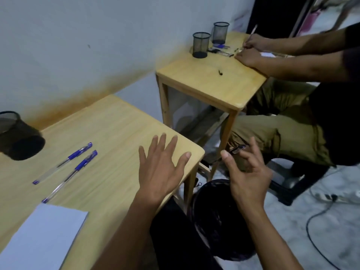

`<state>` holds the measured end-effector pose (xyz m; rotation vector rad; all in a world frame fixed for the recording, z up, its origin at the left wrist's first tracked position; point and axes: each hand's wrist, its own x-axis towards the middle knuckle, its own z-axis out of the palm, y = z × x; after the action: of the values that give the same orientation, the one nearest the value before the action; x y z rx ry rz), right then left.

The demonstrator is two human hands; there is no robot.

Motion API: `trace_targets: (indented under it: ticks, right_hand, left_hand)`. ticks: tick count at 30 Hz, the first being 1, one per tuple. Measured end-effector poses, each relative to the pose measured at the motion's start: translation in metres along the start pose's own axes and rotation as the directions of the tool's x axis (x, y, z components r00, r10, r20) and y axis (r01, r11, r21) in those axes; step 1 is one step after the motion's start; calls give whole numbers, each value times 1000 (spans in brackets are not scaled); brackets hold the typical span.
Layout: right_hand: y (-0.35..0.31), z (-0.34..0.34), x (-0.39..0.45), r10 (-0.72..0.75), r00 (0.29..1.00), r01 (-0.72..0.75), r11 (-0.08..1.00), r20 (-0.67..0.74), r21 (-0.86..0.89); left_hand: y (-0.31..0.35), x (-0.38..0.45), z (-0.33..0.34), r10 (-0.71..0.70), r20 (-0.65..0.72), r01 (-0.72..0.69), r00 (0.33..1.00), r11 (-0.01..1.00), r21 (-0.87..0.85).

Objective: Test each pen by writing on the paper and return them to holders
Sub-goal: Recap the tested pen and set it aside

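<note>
Far left we see a black mesh holder (18,136) near the wall edge of our table (120,121), cropped by the frame so we cannot tell what is inside. Just right of it two blue-grip pens lie loose on the wood, side by side and angled alike: the upper pen (63,162) and the lower pen (71,174), close but apart. Below them the white paper (41,238) sits at the near left corner, apart from both pens. Moving right, our left hand (161,168) is spread flat with straight fingers over the table's right corner, holding nothing; whether it touches the wood we cannot tell. Our right hand (247,172) is off the table edge above a dark bin (218,221), fingers loosely curled, with a small dark thing (237,149) at the fingertips; too blurred to say if it is pinched. Beyond stands a second table (212,82) with two mesh cups (201,44) and scattered pen parts, where another person's hands (251,49) work, one holding a pen upright.
</note>
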<state>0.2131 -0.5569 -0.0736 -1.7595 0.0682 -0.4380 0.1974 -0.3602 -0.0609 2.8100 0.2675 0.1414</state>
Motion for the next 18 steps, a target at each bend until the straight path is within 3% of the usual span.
trace_targets:
  ticks: [10,18]
  right_hand:
    - [83,-6,-20,243,969,-248,953,-47,-174]
    - [101,-12,-25,346,936,-351,910,-61,-220]
  left_hand:
    - [-1,1,7,-15,36,10,999,994,111]
    - [-2,0,8,-9,32,5,999,993,119]
